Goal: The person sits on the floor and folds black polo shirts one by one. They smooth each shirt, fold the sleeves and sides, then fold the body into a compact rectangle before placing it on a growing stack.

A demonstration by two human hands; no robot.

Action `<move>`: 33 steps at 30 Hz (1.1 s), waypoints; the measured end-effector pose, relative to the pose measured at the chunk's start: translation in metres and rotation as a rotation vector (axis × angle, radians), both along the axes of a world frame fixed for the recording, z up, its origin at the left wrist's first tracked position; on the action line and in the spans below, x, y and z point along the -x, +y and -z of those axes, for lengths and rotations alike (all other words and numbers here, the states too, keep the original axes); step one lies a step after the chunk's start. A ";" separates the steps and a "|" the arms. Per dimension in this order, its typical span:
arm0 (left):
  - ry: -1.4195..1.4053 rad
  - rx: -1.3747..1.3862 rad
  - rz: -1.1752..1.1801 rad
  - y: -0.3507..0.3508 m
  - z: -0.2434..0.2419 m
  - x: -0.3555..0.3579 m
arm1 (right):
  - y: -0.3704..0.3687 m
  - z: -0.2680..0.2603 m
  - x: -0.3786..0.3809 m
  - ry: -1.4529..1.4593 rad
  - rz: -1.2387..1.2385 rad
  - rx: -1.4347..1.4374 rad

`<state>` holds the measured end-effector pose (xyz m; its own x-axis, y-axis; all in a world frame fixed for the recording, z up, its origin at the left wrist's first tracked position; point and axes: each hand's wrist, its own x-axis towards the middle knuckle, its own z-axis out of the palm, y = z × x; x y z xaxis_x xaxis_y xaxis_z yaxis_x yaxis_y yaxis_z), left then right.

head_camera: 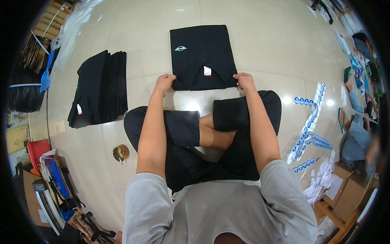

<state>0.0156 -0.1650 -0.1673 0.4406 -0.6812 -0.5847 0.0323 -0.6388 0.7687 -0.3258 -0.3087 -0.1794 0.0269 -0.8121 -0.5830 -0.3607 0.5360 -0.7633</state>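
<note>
A folded black shirt (204, 45) lies flat on the tiled floor in front of my crossed legs, its collar end towards me. On its chest is a small winged emblem (180, 48), and a white and red neck label (207, 71) shows inside the collar. My left hand (166, 83) pinches the shirt's near left corner between thumb and fingers. At the near right corner, my right hand (244, 81) grips the fabric the same way. Off to the left rests a fanned stack of folded black garments (100, 88), with a white tag visible near its lower edge.
A round ashtray (121, 153) with a cigarette stands by my left knee. Strips of blue and white round stickers (307, 128) lie on the right, near white crumpled material (323, 177) and cardboard boxes (347, 189). Another person (355, 137) sits at the far right.
</note>
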 end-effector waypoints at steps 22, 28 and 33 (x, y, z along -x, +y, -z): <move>-0.131 -0.029 0.032 -0.003 0.014 -0.011 | -0.002 0.001 -0.011 -0.057 0.040 0.065; -0.229 -0.090 0.117 -0.006 0.016 -0.009 | 0.005 0.001 -0.023 0.301 -0.040 0.521; -0.279 -0.089 0.142 -0.005 0.015 -0.010 | 0.008 -0.019 -0.021 0.263 -0.048 0.464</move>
